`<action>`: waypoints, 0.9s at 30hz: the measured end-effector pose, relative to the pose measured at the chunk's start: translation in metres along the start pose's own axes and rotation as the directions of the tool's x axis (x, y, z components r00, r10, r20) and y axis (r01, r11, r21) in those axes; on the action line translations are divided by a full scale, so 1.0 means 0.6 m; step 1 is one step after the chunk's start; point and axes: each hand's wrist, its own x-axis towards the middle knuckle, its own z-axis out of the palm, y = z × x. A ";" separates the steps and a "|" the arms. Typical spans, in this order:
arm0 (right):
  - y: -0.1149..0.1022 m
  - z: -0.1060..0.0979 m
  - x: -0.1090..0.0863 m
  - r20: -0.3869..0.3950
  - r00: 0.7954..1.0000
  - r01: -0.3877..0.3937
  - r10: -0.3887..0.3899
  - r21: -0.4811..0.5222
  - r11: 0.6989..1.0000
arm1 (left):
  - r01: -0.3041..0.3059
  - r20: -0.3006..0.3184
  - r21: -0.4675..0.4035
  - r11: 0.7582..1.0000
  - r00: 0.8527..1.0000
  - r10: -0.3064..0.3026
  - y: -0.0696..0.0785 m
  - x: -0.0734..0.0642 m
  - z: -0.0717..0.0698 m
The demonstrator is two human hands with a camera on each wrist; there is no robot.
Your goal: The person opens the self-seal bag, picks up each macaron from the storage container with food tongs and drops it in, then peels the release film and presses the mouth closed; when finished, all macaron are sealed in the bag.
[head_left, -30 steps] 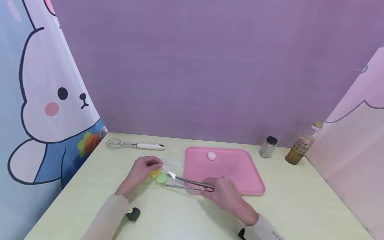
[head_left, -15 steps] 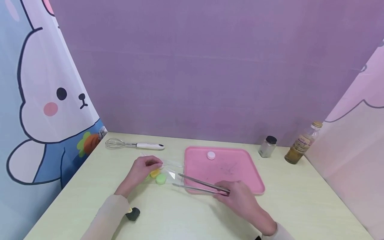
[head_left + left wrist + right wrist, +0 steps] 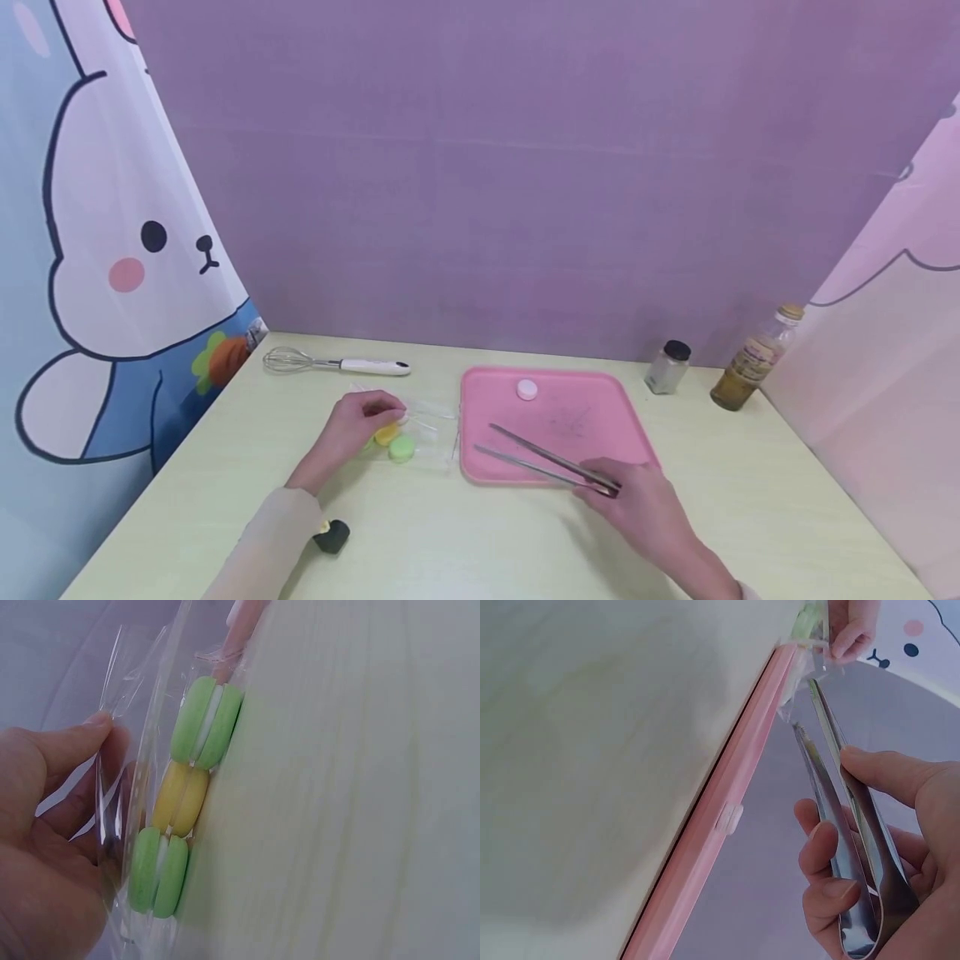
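Note:
My left hand (image 3: 362,423) pinches the upper film of a clear plastic bag (image 3: 139,712) between thumb and fingers. Inside the bag, a yellow macaron (image 3: 181,799) sits between two green macarons, one of them this green macaron (image 3: 401,449) toward the bag's right end. My right hand (image 3: 633,504) grips metal tongs (image 3: 847,825), thumb on one arm and fingers on the other. Their tips are apart with nothing between them, over the left part of the pink tray (image 3: 480,383). A pale round macaron (image 3: 527,389) lies near the tray's back edge.
A whisk (image 3: 352,365) lies at the back left of the table. Behind the tray's right side stand a small black-capped jar (image 3: 667,368) and a corked bottle (image 3: 756,360) of brown liquid. A purple backdrop (image 3: 495,183) rises behind the table.
The right hand has moved right with the tongs, from the bag beside the green macaron to above the tray. The left hand stays on the bag.

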 end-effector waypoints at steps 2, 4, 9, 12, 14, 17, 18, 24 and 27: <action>0.004 -0.005 -0.004 -0.005 1.000 -0.021 0.021 -0.018 1.000 | -0.003 -0.002 0.001 1.000 1.000 0.003 0.000 0.000 0.000; 0.009 -0.010 -0.007 -0.012 0.999 -0.037 0.037 -0.030 0.999 | -0.004 -0.003 0.002 1.000 1.000 0.004 0.001 0.000 0.000; 0.027 -0.021 -0.011 -0.040 0.997 -0.061 0.059 -0.046 0.997 | 0.007 -0.004 0.008 1.000 1.000 -0.007 0.000 0.000 0.001; 0.038 -0.025 -0.012 -0.070 0.996 -0.067 0.063 -0.063 0.996 | 0.008 -0.004 0.007 1.000 1.000 -0.008 -0.001 0.001 0.001; 0.044 -0.028 -0.012 -0.083 0.994 -0.076 0.070 -0.074 0.994 | 0.004 -0.005 0.007 1.000 1.000 -0.004 -0.001 0.001 0.001; 0.050 -0.030 -0.012 -0.098 0.992 -0.086 0.076 -0.096 0.992 | -0.002 -0.005 0.008 1.000 1.000 0.002 -0.001 0.001 0.000; 0.052 -0.031 -0.012 -0.101 0.992 -0.090 0.080 -0.104 0.990 | 0.000 -0.006 0.011 1.000 1.000 0.000 -0.001 0.001 0.000; 0.061 -0.036 -0.008 -0.088 0.984 -0.167 0.157 -0.120 0.979 | 0.016 -0.004 0.030 0.999 1.000 -0.016 -0.003 0.001 0.000; 0.065 -0.039 -0.005 -0.082 0.978 -0.200 0.191 -0.120 0.972 | 0.024 -0.001 0.030 0.999 1.000 -0.024 -0.004 0.002 0.001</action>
